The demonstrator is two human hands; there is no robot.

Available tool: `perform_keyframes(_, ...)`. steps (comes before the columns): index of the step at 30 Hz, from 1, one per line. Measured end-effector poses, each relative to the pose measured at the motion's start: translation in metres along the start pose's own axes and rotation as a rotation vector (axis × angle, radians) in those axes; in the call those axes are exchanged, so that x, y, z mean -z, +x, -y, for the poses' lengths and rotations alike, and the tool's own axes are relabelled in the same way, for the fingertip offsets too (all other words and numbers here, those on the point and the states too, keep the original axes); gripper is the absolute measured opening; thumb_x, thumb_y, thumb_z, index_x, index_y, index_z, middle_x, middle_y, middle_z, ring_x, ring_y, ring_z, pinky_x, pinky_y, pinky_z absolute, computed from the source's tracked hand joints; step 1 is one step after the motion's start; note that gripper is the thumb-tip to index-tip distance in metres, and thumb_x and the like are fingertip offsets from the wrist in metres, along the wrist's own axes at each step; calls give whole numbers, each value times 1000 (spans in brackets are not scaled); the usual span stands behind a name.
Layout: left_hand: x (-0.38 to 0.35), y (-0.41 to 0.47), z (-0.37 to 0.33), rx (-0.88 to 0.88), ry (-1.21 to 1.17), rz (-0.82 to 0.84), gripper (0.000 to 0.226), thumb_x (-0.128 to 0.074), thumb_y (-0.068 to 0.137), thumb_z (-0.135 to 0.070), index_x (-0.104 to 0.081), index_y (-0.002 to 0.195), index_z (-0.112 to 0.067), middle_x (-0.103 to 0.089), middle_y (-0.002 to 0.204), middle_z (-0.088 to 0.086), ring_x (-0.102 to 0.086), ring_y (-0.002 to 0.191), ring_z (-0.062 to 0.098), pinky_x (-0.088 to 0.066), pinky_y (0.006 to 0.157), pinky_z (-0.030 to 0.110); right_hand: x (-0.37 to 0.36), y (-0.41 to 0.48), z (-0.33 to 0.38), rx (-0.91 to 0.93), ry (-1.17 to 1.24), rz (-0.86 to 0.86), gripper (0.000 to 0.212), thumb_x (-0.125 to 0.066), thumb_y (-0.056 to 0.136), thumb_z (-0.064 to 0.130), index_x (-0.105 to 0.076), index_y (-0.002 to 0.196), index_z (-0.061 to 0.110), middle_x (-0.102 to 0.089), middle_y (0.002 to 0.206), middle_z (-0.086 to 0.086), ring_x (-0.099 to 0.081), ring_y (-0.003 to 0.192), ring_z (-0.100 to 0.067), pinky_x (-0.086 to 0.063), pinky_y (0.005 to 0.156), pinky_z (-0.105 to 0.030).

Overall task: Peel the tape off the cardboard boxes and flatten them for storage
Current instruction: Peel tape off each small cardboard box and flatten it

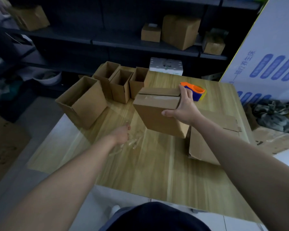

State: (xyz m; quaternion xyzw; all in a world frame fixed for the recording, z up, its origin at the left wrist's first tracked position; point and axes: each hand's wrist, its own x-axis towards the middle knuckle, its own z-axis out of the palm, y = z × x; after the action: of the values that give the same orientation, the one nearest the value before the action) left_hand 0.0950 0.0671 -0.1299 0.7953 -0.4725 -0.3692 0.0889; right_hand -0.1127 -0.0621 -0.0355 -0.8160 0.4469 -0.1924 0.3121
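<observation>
My right hand (183, 107) grasps the closed brown cardboard box (157, 114) at its upper right corner, thumb on the near face, fingers over the top. The box is tilted. A strip of clear tape runs along its top seam. Its lower edge sits just beside the flattened brown cardboard sheet (205, 144); I cannot tell whether it touches the table.

My left hand (122, 134) is low over the light wood-grain table (157, 167), fingers curled, at the wad of crumpled clear tape (132, 141). I cannot tell whether the fingers pinch the wad or only rest against it.

Surroundings:
- The orange and blue tape dispenser (194, 91) stands just behind my right hand, touching or nearly touching the fingers.
- The large open brown cardboard box (83, 104) stands at the left table edge, near my left hand.
- Three smaller open brown cardboard boxes (121, 87) stand in a row behind it, close to the held box on its far left side.
- The white wrapped pack (166, 65) lies at the far edge.
- The flattened sheet lies under my right forearm, reaching the right table edge.

Clearances: bare tabletop extends from the tape wad to the near edge and between my forearms. The dark shelving with brown cartons (180, 32) stands beyond the table. The white panel with blue print (265, 55) stands at far right.
</observation>
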Motion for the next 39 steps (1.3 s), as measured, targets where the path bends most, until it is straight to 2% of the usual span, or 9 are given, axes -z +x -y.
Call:
perform_keyframes(3,11,-6,1,24,-11,-71,29,-46,92,2,-59,118,0,-64,115,16,-62,103,28,-50,84,31,-5,0,8,36,-3,26,113,-83,67,37,-7,150,26,-12,151,-1,-24,137,-27,-35,109,-46)
perform_keyframes(8,1,-10,14,70,-93,-125,21,-54,82,6,-66,77,-10,-63,79,6,-61,80,23,-40,53,21,-9,0,13,56,-21,32,113,-83,67,37,-7,150,26,-12,150,-1,-25,135,-26,-37,108,-44)
perform_keyframes(15,4,-2,23,105,-31,-63,39,-46,95,-3,-52,133,-3,-50,138,12,-45,130,27,-37,100,26,-10,1,12,43,-24,24,113,-83,67,38,-7,150,26,-13,150,-2,-26,135,-27,-37,108,-45)
perform_keyframes(19,15,0,23,115,-58,-181,20,-54,92,-4,-69,105,0,-65,109,11,-61,105,25,-46,81,26,-16,3,16,40,-16,46,113,-82,67,38,-7,150,27,-13,150,0,-26,135,-26,-37,107,-43)
perform_keyframes(22,17,-2,25,135,-85,-269,10,-64,83,-2,-59,88,-9,-60,90,6,-57,86,21,-44,66,27,-20,4,21,49,-13,61,113,-83,67,37,-7,150,26,-13,149,-1,-25,135,-27,-36,107,-43)
perform_keyframes(26,20,3,28,126,-79,-244,14,-63,82,4,-64,84,-10,-66,101,9,-59,88,18,-45,70,23,-25,7,27,51,-18,83,113,-83,67,36,-7,151,25,-11,151,-2,-24,137,-28,-34,107,-44)
perform_keyframes(30,33,2,24,96,-75,-177,27,-51,90,4,-69,111,0,-64,122,12,-58,115,25,-43,93,24,-28,11,31,41,-18,105,114,-83,67,36,-7,151,27,-11,151,-2,-23,137,-29,-34,107,-44)
perform_keyframes(36,40,2,23,77,-168,-167,50,-44,93,0,-42,141,-14,-56,129,18,-60,111,33,-51,92,39,-37,13,37,48,-49,131,115,-84,65,38,-8,150,28,-15,148,-4,-27,134,-30,-38,107,-47)
perform_keyframes(39,44,0,20,67,-71,-369,37,-45,95,-8,-51,131,-13,-60,121,15,-60,105,27,-51,88,36,-38,13,37,57,-68,132,116,-84,64,37,-6,150,29,-15,149,-3,-27,134,-30,-39,106,-48)
